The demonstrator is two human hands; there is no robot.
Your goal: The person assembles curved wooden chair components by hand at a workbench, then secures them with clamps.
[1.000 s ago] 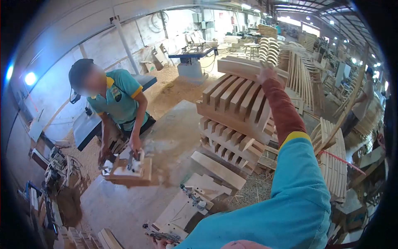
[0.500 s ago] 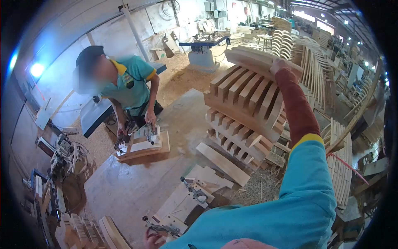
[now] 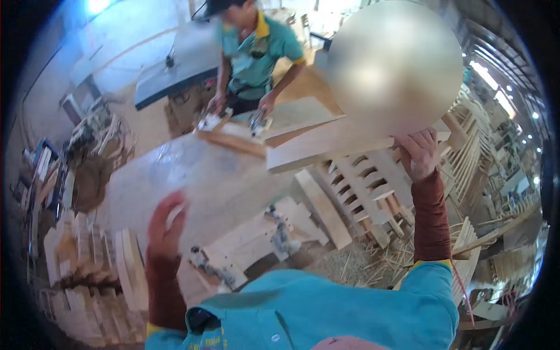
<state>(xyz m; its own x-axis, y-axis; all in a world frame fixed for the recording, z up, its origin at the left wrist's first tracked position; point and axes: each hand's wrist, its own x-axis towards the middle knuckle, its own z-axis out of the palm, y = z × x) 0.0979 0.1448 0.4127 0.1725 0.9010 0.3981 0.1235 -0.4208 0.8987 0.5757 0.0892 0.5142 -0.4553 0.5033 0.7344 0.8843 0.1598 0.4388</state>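
The worktop (image 3: 245, 192) spreads out in front of the person, and a co-worker (image 3: 265, 64) stands at its far edge, with hands at a wooden fixture (image 3: 233, 140) there. Off the right edge sits a stack of slotted, curved wood pieces (image 3: 364, 181). Raised above the worktop's far right corner and partly above that stack is a long board (image 3: 326, 149); its long axis runs crosswise, roughly left to right, its right end a little higher in view. A round blur hides much of what lies beyond it. A loose curved board (image 3: 322, 210) lies along the right edge, and beside it, at the near edge, is a jig (image 3: 242, 239).

The right hand (image 3: 417, 153) is the nearer one, touching the long board: its fingers are closed over the board close to the right end. The left hand (image 3: 160, 233) hangs above the worktop's left part, thumb and fingers parted, holding nothing. From those fingers the board's free left end lies farther out and to the right, well apart. Smallest are the jig's metal clamps (image 3: 280, 233), between the left hand and the loose curved board.
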